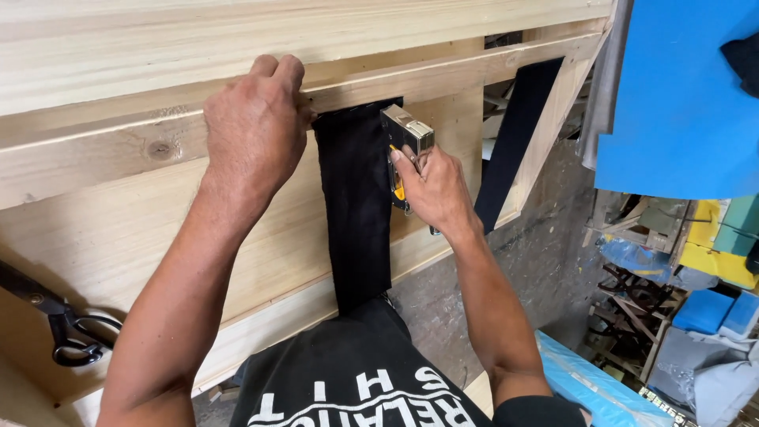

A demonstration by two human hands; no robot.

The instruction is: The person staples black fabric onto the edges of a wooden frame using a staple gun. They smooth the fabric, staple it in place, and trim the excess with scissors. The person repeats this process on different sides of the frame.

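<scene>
Both forearms reach up and forward from the person's chest toward a pale wooden frame (118, 158). The left hand (254, 119) is bent at the wrist, its fingers curled over the top edge of a rail and pressing down just left of the upper end of a black webbing strap (356, 198). The right hand (431, 190) is closed around a metal staple gun (407, 134) with a yellow part in its grip, the tool's head set against the strap's upper right corner beside the left hand. The strap hangs straight down between the two hands across the frame's boards. A second black strap (514, 134) runs at a slant to the right of the right hand. Below and left of the left forearm, black scissors (63, 324) lie on the wood. Farther right of the right arm are a blue foam sheet (680, 103), a rough grey floor and stacked yellow and blue foam pieces.
</scene>
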